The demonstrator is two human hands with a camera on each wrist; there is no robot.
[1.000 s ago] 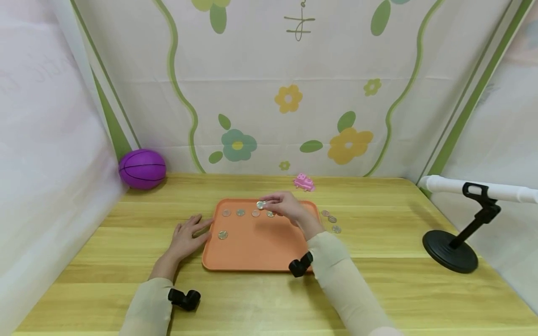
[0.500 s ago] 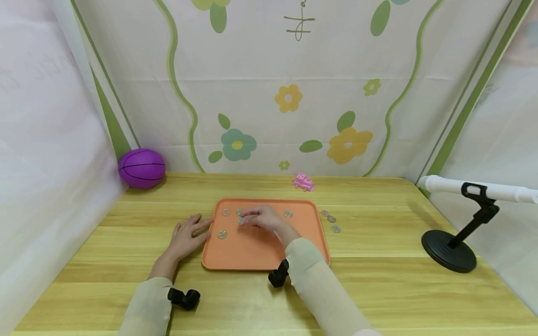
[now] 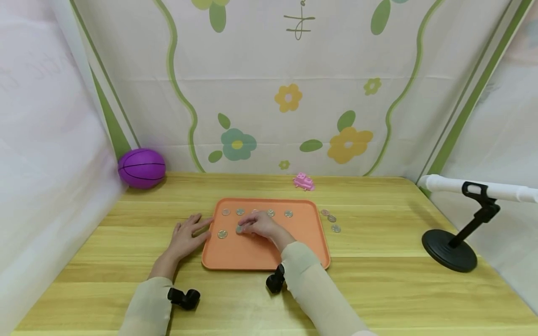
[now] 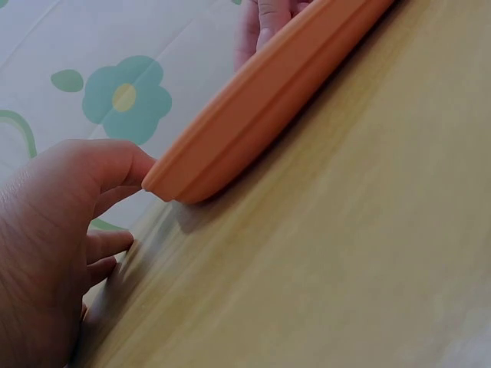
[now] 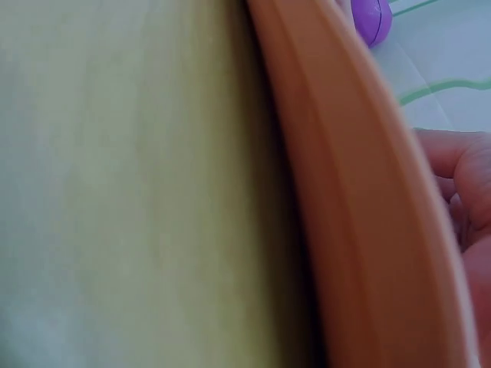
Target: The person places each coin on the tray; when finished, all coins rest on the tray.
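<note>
An orange tray (image 3: 269, 249) lies on the wooden table, its rim filling the right wrist view (image 5: 360, 192). A row of several coins (image 3: 288, 213) sits along its far edge, and a single coin (image 3: 222, 234) lies near its left side. My right hand (image 3: 257, 226) is low over the tray's left half, its fingertips pinching a coin (image 3: 239, 229) that is down at the tray's surface. My left hand (image 3: 188, 233) lies flat on the table with straight fingers against the tray's left rim (image 4: 261, 107); its thumb (image 4: 115, 165) touches the corner.
Three coins (image 3: 332, 218) lie on the table just right of the tray. A purple ball (image 3: 141, 168) sits in the back left corner and a pink toy (image 3: 304, 182) behind the tray. A black stand (image 3: 449, 249) with a white tube stands at the right.
My right hand carried a coin from the tray's far edge leftwards and towards me, lowering it beside the lone coin. The left hand has stayed still.
</note>
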